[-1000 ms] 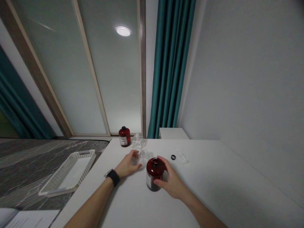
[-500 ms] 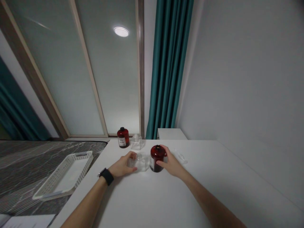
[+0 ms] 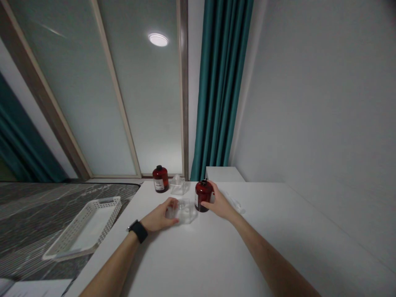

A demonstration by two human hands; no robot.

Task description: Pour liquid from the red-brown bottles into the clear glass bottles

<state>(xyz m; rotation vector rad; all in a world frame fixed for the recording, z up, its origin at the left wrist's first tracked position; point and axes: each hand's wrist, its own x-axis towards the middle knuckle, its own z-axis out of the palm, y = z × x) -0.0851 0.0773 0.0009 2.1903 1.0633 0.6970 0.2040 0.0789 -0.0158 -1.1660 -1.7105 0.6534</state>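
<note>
My right hand (image 3: pixel 218 201) grips a dark red bottle (image 3: pixel 203 197) from its right side, with thumb and fingers around the body. The bottle is upright, with a pale label on its left; whether its base touches the table I cannot tell. To its left, my left hand (image 3: pixel 161 214), wearing a black watch (image 3: pixel 138 231), has thumb and fingers around a clear plastic box (image 3: pixel 185 211) on the white table (image 3: pixel 198 260). Farther back stand a second dark red bottle (image 3: pixel 160 180) with a black cap and another clear container (image 3: pixel 177 185).
A clear, crumpled-looking piece (image 3: pixel 235 204) lies right of my right hand. Beyond the table's left edge is a white perforated basket (image 3: pixel 108 220). A small white cabinet (image 3: pixel 225 174) stands behind the table. A grey wall (image 3: pixel 321 123) borders the right side.
The bottle in my right hand has moved up in the picture and slightly left, away from its earlier spot. My left hand and the clear box stay nearly where they were.
</note>
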